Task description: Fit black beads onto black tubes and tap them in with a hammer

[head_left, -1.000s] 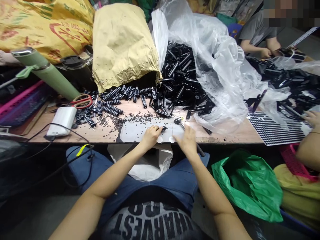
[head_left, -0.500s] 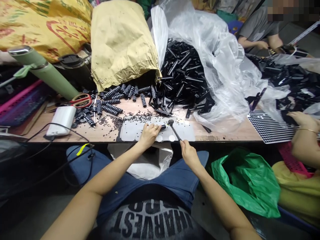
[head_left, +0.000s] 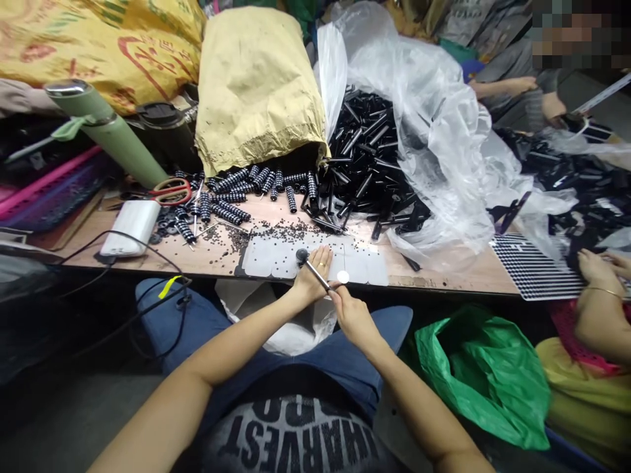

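Observation:
My right hand [head_left: 348, 314] is closed around the thin handle of a small hammer [head_left: 315, 274]. The hammer's round head [head_left: 302, 255] rests low over a translucent mat [head_left: 362, 266] at the table's front edge. My left hand [head_left: 313, 279], wearing a ring, lies on the mat right beside the hammer head, fingers pressed together; what they pinch is hidden. A white disc [head_left: 343, 276] sits on the mat near my right thumb. Small black beads [head_left: 276, 231] are scattered just beyond.
A pile of black tubes [head_left: 365, 157] spills from a clear plastic bag [head_left: 434, 131]. Striped ribbed pieces [head_left: 231, 197] lie before a tan paper sack [head_left: 256, 85]. Scissors [head_left: 170, 190], a white box [head_left: 131, 226] and a green bottle [head_left: 108, 131] stand left. A co-worker's hand [head_left: 599, 269] is at the right.
My right hand drew back to the table edge and swung the hammer leftward, so its head now sits left of my left fingers. My left hand stayed on the mat.

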A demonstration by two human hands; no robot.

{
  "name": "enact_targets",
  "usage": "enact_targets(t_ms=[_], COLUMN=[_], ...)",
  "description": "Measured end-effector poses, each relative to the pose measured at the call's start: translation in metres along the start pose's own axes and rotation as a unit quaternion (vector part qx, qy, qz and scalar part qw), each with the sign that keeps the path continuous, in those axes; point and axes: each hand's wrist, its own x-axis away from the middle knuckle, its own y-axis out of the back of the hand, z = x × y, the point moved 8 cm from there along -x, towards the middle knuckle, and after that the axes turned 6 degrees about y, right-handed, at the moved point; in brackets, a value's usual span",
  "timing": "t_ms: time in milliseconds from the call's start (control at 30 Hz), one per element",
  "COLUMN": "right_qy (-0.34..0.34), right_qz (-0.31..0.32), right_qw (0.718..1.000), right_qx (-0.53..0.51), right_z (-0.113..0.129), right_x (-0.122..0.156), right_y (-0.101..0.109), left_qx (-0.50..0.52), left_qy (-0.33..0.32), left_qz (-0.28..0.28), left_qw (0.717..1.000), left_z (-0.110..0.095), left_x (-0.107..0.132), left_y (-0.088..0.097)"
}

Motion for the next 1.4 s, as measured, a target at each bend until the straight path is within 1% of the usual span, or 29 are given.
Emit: enact_targets(t_ms=[100,167,233,300,367,400,433,467,500,533,600,700,733,800,867,900,933,967,1033,1067,1100,1133,1167,1200,1267,1300,1333,1367,1400], right_qy=[0.007,-0.011,-0.045,-0.087,-0.129,-0.146,-0.160,-0.170,-0.176,-0.175,-0.150,-0.083,-0.057,0.004,0.064,0.078,0.076,0.054,-0.052,-0.095,-0.123,-0.136,-0.136,-0.127,-0.088,-0.061,-0.032,-0.004,0.018], right_qz=[-0.066,-0.114,-0.146,-0.160,-0.162,-0.161,-0.161,-0.164,-0.168,-0.175,-0.195,-0.241,-0.252,-0.259,-0.249,-0.245,-0.242,-0.242,-0.247,-0.226,-0.201,-0.180,-0.165,-0.160,-0.172,-0.171,-0.163,-0.144,-0.115], right_qw=[0.997,0.992,0.988,0.983,0.972,0.965,0.958,0.951,0.945,0.940,0.934,0.934,0.936,0.946,0.954,0.956,0.957,0.959,0.960,0.965,0.970,0.974,0.977,0.979,0.980,0.977,0.968,0.949,0.923], right_qx=[-0.045,-0.057,-0.030,0.036,0.113,0.147,0.175,0.198,0.218,0.234,0.257,0.252,0.237,0.193,0.154,0.143,0.138,0.138,0.120,0.093,0.061,0.031,0.007,-0.007,-0.053,-0.110,-0.189,-0.279,-0.367], right_z=[-0.008,-0.022,-0.045,-0.073,-0.100,-0.112,-0.123,-0.132,-0.139,-0.143,-0.146,-0.136,-0.129,-0.110,-0.085,-0.074,-0.065,-0.060,-0.066,-0.072,-0.077,-0.082,-0.086,-0.088,-0.089,-0.088,-0.084,-0.078,-0.070], right_x=[0.000,0.002,0.002,0.002,0.000,-0.002,-0.004,-0.006,-0.009,-0.013,-0.022,-0.033,-0.037,-0.049,-0.069,-0.081,-0.096,-0.112,-0.143,-0.157,-0.169,-0.176,-0.180,-0.179,-0.165,-0.155,-0.144,-0.134,-0.124], right_y=[0.018,0.033,0.046,0.055,0.062,0.065,0.067,0.068,0.069,0.070,0.072,0.074,0.075,0.076,0.077,0.078,0.081,0.085,0.094,0.095,0.093,0.092,0.091,0.091,0.090,0.085,0.079,0.069,0.058], left_qx=[0.017,0.025,0.031,0.038,0.045,0.045,0.043,0.042,0.043,0.050,0.072,0.076,0.075,0.076,0.077,0.077,0.076,0.072,0.074,0.093,0.130,0.188,0.263,0.345,0.492,0.550,0.597,0.633,0.661], left_qy=[0.034,0.072,0.090,0.081,0.074,0.089,0.116,0.151,0.189,0.229,0.289,0.338,0.359,0.403,0.429,0.433,0.431,0.425,0.402,0.388,0.378,0.374,0.379,0.390,0.412,0.413,0.406,0.395,0.381], left_qz=[0.005,0.019,0.029,0.047,0.103,0.127,0.140,0.141,0.126,0.100,0.039,-0.012,-0.016,0.006,0.038,0.049,0.056,0.058,0.039,0.016,-0.013,-0.043,-0.068,-0.080,-0.069,-0.055,-0.038,-0.020,0.000], left_qw=[0.999,0.997,0.995,0.995,0.991,0.987,0.982,0.978,0.973,0.967,0.954,0.938,0.930,0.912,0.899,0.897,0.898,0.900,0.912,0.917,0.917,0.907,0.885,0.850,0.764,0.724,0.691,0.665,0.646], left_z=[0.009,0.016,0.020,0.021,0.026,0.033,0.044,0.058,0.075,0.092,0.127,0.171,0.183,0.201,0.208,0.208,0.207,0.205,0.200,0.198,0.196,0.196,0.196,0.196,0.186,0.175,0.161,0.145,0.127], left_x=[-0.013,-0.013,0.003,0.030,0.057,0.065,0.067,0.061,0.049,0.032,-0.015,-0.090,-0.109,-0.136,-0.148,-0.149,-0.148,-0.145,-0.135,-0.128,-0.120,-0.110,-0.099,-0.087,-0.064,-0.055,-0.048,-0.043,-0.040], left_y=[0.008,0.019,0.037,0.058,0.074,0.081,0.087,0.093,0.098,0.101,0.100,0.083,0.074,0.054,0.037,0.031,0.027,0.025,0.029,0.033,0.038,0.042,0.045,0.044,0.036,0.032,0.029,0.026,0.024])
